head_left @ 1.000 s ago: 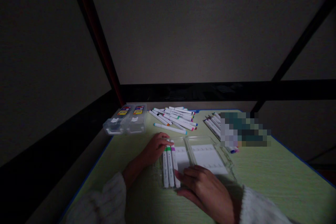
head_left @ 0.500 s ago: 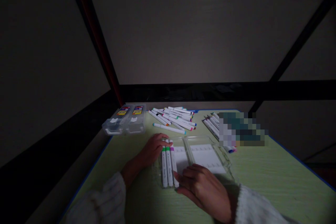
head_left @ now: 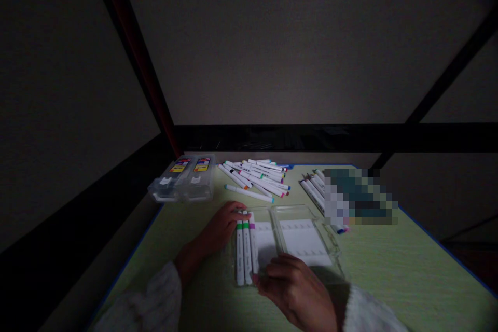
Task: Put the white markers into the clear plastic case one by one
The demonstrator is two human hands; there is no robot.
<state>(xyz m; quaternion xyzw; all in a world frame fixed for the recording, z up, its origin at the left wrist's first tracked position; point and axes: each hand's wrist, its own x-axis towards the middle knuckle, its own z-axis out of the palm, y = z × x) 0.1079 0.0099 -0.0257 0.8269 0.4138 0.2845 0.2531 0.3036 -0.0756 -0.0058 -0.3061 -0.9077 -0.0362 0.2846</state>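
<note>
An open clear plastic marker case (head_left: 277, 241) lies on the table in front of me. Three white markers lie side by side along its left compartment: two green-banded markers (head_left: 246, 251) and a purple-banded marker (head_left: 253, 244). My left hand (head_left: 225, 225) is closed around the case's upper left edge, its fingertips over the markers' top ends. My right hand (head_left: 295, 290) is closed at the lower end of the purple-banded marker, fingertips touching it. The right compartment has a white ridged insert (head_left: 301, 236). My right hand hides part of the case's lower edge.
Behind the case lies a loose pile of white markers (head_left: 257, 174) with coloured ends. Two clear cases with labels (head_left: 182, 179) stand at the back left. More markers (head_left: 313, 192) lie at the right beside a pixelated patch. The green table (head_left: 397, 270) has a blue edge.
My right hand has slid down toward the lower end of the purple-banded marker, which now lies straighter beside the green-banded ones. My left hand stays at the top ends. The view has shifted slightly.
</note>
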